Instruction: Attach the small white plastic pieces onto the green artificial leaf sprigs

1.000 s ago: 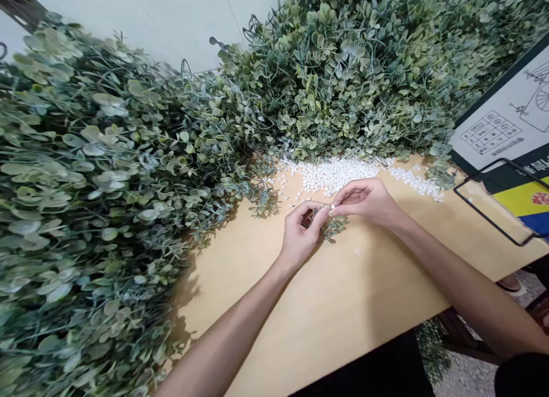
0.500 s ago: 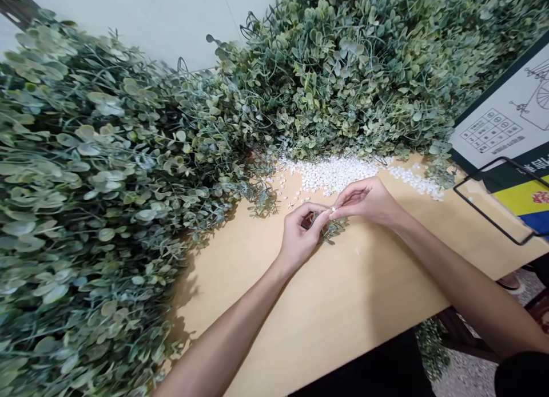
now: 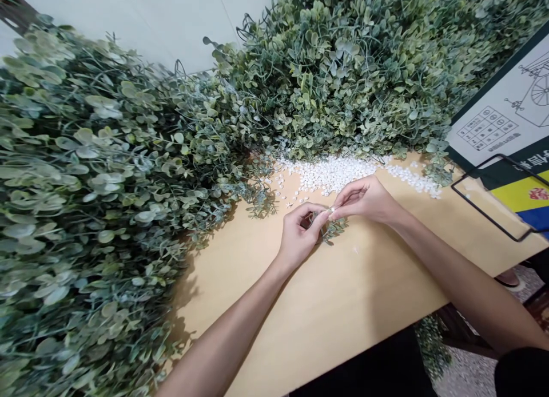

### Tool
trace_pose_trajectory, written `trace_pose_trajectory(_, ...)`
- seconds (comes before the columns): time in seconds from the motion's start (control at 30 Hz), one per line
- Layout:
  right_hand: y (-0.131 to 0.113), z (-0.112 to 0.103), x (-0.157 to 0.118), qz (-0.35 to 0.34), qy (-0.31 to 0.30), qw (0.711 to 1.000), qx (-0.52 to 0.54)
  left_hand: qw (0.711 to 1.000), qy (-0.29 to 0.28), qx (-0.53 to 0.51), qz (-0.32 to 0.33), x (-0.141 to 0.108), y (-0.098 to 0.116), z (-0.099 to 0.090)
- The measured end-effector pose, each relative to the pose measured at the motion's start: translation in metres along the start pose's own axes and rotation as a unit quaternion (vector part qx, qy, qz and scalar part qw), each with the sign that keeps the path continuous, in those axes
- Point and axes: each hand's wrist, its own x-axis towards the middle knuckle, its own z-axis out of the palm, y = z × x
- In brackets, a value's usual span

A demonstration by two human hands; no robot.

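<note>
My left hand is closed in a pinch on a small green artificial sprig, whose leaves hang below the fingers. Against its stem end, the fingertips of my right hand pinch a tiny white piece. Both hands meet just above the wooden table, fingertips nearly touching. Just beyond them lies a spread of small white pieces, much like the one in my fingers. How the piece sits on the stem is too small to tell.
Heaped artificial greenery covers the table's left side, and more foliage is piled along the back by the wall. At the right stand a printed box and a black wire frame. The table's front edge slants near my body.
The view has shifted very slightly. Both hands keep the same pinch on the sprig and the white piece, with barely any visible movement.
</note>
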Motion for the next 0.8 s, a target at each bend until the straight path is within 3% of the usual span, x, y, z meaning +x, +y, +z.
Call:
trace_pose_trajectory(0.27, -0.011, 0.001, -0.002, 0.015, 0.01, 1.0, -0.008, 1.0, 0.022, -0.011, -0.007, 0.001, -0.002, 0.001)
trace_pose_trajectory(0.8, 0.002, 0.002, 0.0, 0.011, 0.012, 1.0, 0.006, 0.999, 0.03, -0.011, -0.009, 0.001, 0.001, 0.0)
